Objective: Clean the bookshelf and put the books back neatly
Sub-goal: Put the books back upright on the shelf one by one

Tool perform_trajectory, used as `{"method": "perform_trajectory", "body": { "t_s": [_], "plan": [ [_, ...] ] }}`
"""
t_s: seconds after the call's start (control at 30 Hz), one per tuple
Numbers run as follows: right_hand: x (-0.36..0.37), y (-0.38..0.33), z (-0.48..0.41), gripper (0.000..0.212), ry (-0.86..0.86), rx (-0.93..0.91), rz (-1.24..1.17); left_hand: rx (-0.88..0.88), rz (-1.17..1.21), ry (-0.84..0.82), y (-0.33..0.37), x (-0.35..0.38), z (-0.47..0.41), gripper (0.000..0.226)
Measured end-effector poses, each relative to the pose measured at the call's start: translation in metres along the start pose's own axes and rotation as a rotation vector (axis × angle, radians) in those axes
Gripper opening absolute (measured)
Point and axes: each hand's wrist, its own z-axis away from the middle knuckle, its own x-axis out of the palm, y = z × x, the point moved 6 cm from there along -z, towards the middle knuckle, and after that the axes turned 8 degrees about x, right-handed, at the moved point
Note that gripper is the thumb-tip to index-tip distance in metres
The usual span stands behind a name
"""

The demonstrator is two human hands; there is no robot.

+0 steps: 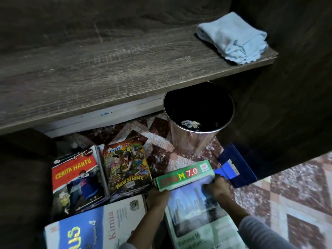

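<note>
Floor laid with patterned tiles, maroon and cream diamonds. Dark wood-grain shelf board seen across upper frame, scuffed pale. Dark side panel set at right. Metal bin stood on floor under board. Scene dimly lit.

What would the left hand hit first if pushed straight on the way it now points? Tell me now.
The left hand grips the green book, so that comes first. Past it, the line runs over floor tiles toward the waste bin, though depth is unclear.
</note>
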Motion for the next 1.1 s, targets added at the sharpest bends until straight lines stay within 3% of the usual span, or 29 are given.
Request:
{"method": "perform_trajectory", "body": {
  "t_s": [0.1, 0.33, 0.43, 0.63, 0.8, 0.93, 1.1],
  "plan": [
    [0.002, -0.003, 0.001, 0.026, 0.023, 0.0, -0.038, 0.025, 0.028, 0.014, 0.002, -0.003, 0.005, 0.048],
    [0.002, -0.006, 0.005, 0.033, 0.035, 0.0, -0.063, 0.012, 0.063, 0.106, -0.001, -0.014, 0.008, 0.033],
    [0.004, -0.008, 0.002, 0.031, 0.027, -0.023, -0.074, -0.01, 0.068, 0.113, -0.004, -0.016, 0.006, 0.039],
    [0.006, -0.008, -0.001, 0.026, -0.044, -0.013, -0.114, 0.01, 0.072, 0.066, -0.003, -0.013, 0.001, 0.034],
    [0.002, -0.005, -0.005, 0.005, -0.171, 0.04, -0.258, 0.119, -0.02, 0.133, -0.002, -0.012, -0.006, 0.04],
    [-0.002, -0.007, -0.004, 0.015, -0.227, 0.046, -0.348, 0.175, -0.031, 0.165, 0.004, -0.009, -0.002, 0.036],
    [-0.013, -0.002, -0.002, 0.017, -0.266, 0.018, -0.481, 0.188, 0.13, 0.068, 0.008, 0.003, -0.006, 0.031]
  ]
}}
